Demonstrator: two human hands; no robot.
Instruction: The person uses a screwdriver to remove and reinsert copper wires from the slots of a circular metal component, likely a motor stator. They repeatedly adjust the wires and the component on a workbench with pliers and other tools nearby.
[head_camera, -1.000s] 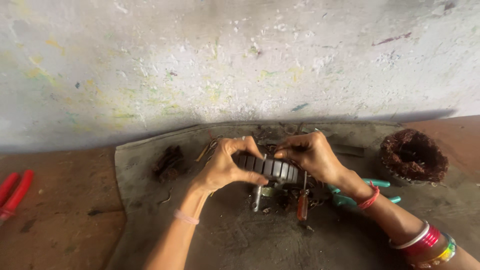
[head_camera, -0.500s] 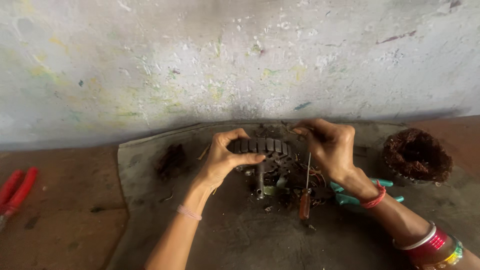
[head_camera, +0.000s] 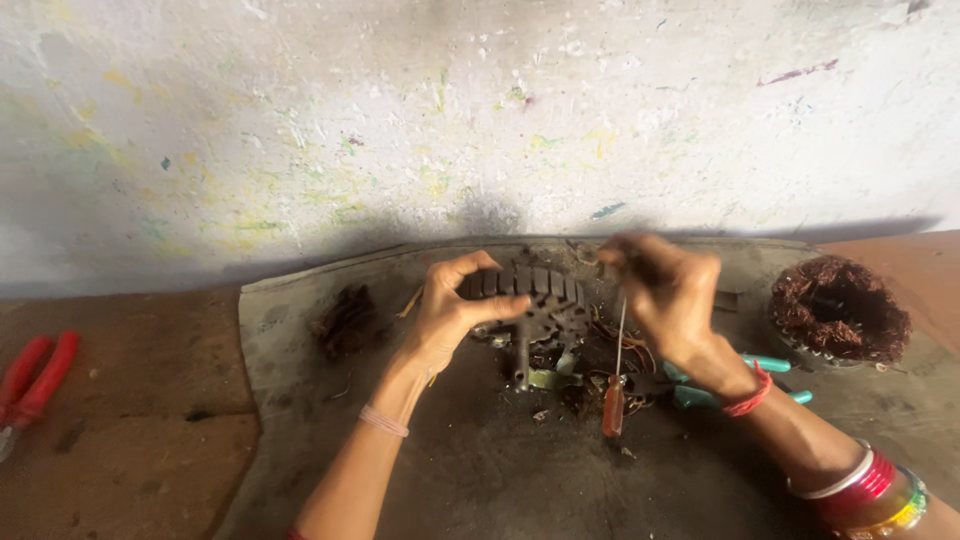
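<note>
A rough plastered wall (head_camera: 480, 110), whitish grey, fills the far half of the view. It is flecked with small yellow, green and reddish paint marks, and a dark smudge is seen low at its centre. A soft shadow runs along its base. The floor (head_camera: 130, 430) is reddish-brown and worn, seen at near left and again at far right. A grey, dusty mat or sheet (head_camera: 480, 480) with a raised far edge is laid over the floor from centre to right. Light is diffuse and even; no window or furniture is visible.
</note>
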